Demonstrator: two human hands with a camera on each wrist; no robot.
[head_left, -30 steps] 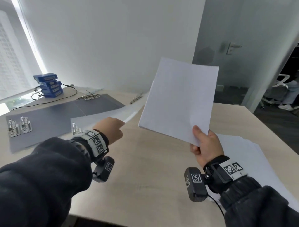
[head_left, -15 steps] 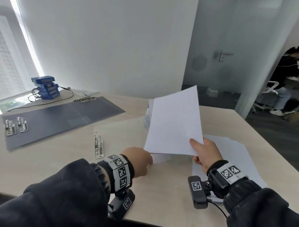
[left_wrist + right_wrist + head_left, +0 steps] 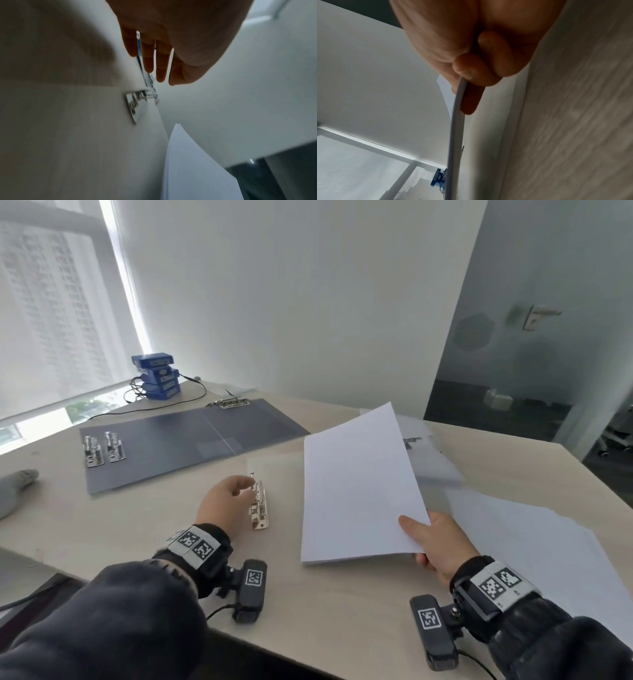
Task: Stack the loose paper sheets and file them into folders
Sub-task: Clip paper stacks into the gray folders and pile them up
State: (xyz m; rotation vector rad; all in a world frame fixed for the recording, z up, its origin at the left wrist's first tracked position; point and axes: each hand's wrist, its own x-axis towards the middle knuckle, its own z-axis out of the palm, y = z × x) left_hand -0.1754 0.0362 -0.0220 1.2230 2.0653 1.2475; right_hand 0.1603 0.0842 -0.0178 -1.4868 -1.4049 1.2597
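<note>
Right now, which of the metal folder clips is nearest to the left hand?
The lone clip on the clear folder, right beside the left hand; the paired clips sit farther off on the dark folder.

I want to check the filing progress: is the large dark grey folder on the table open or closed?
Open. The dark grey folder lies spread flat on the table, inside up, metal clips exposed.
</note>
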